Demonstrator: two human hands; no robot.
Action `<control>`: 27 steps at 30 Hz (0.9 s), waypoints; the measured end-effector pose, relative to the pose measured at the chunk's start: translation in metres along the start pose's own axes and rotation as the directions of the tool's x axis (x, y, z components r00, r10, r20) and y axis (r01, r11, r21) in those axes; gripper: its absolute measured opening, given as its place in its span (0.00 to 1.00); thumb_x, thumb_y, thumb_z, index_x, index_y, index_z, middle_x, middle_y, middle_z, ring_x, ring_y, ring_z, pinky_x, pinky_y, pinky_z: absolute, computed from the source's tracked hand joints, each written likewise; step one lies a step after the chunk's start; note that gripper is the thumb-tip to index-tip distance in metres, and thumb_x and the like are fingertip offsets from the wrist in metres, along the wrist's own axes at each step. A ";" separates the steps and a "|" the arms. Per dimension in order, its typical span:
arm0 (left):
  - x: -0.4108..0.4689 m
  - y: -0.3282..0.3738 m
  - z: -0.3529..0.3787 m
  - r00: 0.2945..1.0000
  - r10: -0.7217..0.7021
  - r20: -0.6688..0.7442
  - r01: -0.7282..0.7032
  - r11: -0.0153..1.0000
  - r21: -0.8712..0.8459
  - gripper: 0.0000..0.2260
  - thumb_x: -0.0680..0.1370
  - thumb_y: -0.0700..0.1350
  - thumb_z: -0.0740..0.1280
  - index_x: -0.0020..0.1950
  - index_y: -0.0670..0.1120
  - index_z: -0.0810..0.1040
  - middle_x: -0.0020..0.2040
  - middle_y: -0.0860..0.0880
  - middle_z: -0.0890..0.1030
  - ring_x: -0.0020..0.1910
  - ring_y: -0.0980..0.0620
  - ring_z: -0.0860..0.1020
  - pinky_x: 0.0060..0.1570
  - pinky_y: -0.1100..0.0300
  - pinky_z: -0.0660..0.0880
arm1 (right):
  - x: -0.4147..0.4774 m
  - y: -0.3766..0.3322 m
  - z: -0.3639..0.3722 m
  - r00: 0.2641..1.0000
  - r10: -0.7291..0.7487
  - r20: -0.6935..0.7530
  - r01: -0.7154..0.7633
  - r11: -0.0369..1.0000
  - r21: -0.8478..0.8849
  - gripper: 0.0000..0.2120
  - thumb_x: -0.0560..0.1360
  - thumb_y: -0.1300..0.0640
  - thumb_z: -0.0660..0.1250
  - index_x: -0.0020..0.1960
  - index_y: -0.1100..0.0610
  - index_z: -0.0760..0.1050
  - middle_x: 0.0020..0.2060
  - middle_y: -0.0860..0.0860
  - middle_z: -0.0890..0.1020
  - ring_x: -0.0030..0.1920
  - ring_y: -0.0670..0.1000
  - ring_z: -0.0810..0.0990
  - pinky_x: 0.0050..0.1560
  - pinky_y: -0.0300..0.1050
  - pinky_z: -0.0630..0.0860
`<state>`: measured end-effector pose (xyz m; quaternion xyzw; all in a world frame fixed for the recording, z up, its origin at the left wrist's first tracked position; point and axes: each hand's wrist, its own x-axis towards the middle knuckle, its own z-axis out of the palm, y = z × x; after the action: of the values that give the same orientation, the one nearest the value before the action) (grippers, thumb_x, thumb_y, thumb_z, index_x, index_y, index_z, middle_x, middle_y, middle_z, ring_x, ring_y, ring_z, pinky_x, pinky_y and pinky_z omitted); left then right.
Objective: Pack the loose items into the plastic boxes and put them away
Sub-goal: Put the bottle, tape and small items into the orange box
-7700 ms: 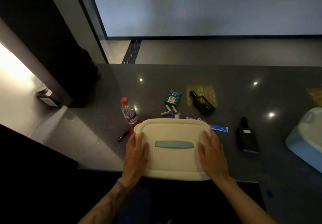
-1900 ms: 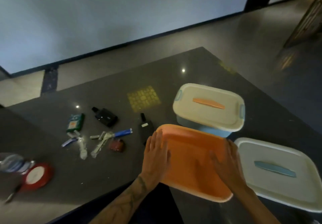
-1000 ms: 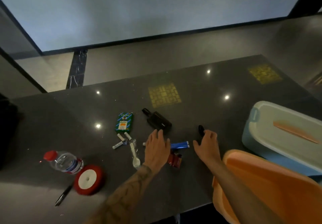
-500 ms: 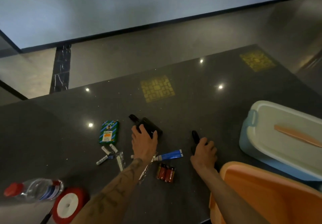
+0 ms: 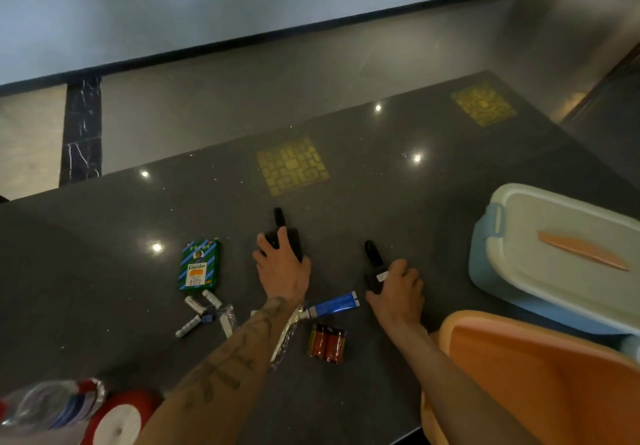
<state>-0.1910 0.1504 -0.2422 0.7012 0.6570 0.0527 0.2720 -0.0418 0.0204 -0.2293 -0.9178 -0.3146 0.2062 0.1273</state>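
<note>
My left hand (image 5: pixel 282 273) curls over the far black device (image 5: pixel 293 245), my right hand (image 5: pixel 398 288) round the near black device (image 5: pixel 373 269); such shallow grips could drop either short of the orange box (image 5: pixel 536 375).

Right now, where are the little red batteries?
In the head view, the small red batteries lie on the dark grey countertop, just nearer than the blue squeeze tube and left of the orange plastic box.

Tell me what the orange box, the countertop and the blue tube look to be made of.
Orange box: plastic, satin, by its even moulded colour and rounded rim.
Countertop: polished stone or composite, dark, finely specked, mirroring ceiling lights sharply.
Blue tube: soft metal or laminate, slightly glossy, flat at one end; which is unclear.
</note>
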 end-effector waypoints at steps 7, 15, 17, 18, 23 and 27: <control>-0.017 -0.012 -0.003 0.987 0.157 0.045 -0.159 0.986 0.054 0.34 0.77 0.50 0.72 0.79 0.54 0.59 0.72 0.38 0.61 0.69 0.36 0.64 0.66 0.42 0.70 | -0.030 -0.029 -0.053 0.971 -0.145 -0.191 0.188 0.956 0.227 0.28 0.70 0.49 0.76 0.62 0.53 0.64 0.61 0.54 0.72 0.60 0.54 0.72 0.56 0.50 0.77; -0.061 0.011 -0.013 0.938 0.345 -0.010 -0.345 0.938 -0.041 0.33 0.75 0.50 0.74 0.77 0.55 0.63 0.67 0.39 0.66 0.64 0.37 0.67 0.63 0.41 0.71 | -0.099 0.047 -0.117 0.905 -0.012 -0.424 0.154 0.941 0.300 0.28 0.67 0.46 0.78 0.55 0.44 0.60 0.54 0.47 0.71 0.55 0.48 0.71 0.47 0.40 0.69; -0.076 0.023 -0.014 0.918 0.396 -0.003 -0.395 0.916 -0.065 0.33 0.75 0.50 0.73 0.77 0.56 0.63 0.66 0.40 0.66 0.63 0.38 0.68 0.63 0.41 0.71 | -0.116 0.077 -0.118 0.917 0.067 -0.392 0.042 0.964 0.263 0.28 0.67 0.45 0.78 0.55 0.46 0.62 0.54 0.49 0.73 0.55 0.51 0.72 0.48 0.42 0.70; -0.084 0.028 -0.013 0.910 0.414 0.002 -0.413 0.908 -0.078 0.33 0.75 0.50 0.73 0.77 0.56 0.63 0.66 0.40 0.67 0.63 0.38 0.68 0.63 0.42 0.72 | -0.124 0.091 -0.116 0.923 0.107 -0.370 -0.016 0.971 0.239 0.28 0.67 0.45 0.78 0.56 0.48 0.63 0.54 0.50 0.74 0.55 0.52 0.73 0.49 0.44 0.71; -0.130 0.053 -0.011 0.878 0.478 -0.011 -0.475 0.869 -0.138 0.33 0.74 0.50 0.73 0.76 0.58 0.63 0.66 0.42 0.67 0.63 0.40 0.67 0.62 0.45 0.72 | -0.141 0.134 -0.098 0.943 0.275 -0.188 -0.228 0.945 0.236 0.31 0.67 0.45 0.79 0.59 0.52 0.63 0.57 0.54 0.73 0.57 0.54 0.73 0.52 0.47 0.73; -0.169 0.066 -0.007 0.859 0.511 -0.013 -0.506 0.847 -0.165 0.32 0.75 0.52 0.73 0.76 0.58 0.63 0.66 0.45 0.66 0.64 0.45 0.66 0.59 0.55 0.69 | -0.132 0.148 -0.084 0.957 0.286 -0.055 -0.268 0.940 0.212 0.36 0.70 0.44 0.76 0.67 0.55 0.59 0.62 0.57 0.71 0.64 0.59 0.73 0.61 0.54 0.74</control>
<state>-0.1576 -0.0074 -0.1588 0.8262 0.4370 0.1653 0.3148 -0.0205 -0.1852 -0.1692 -0.9431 -0.1538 0.2135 0.2031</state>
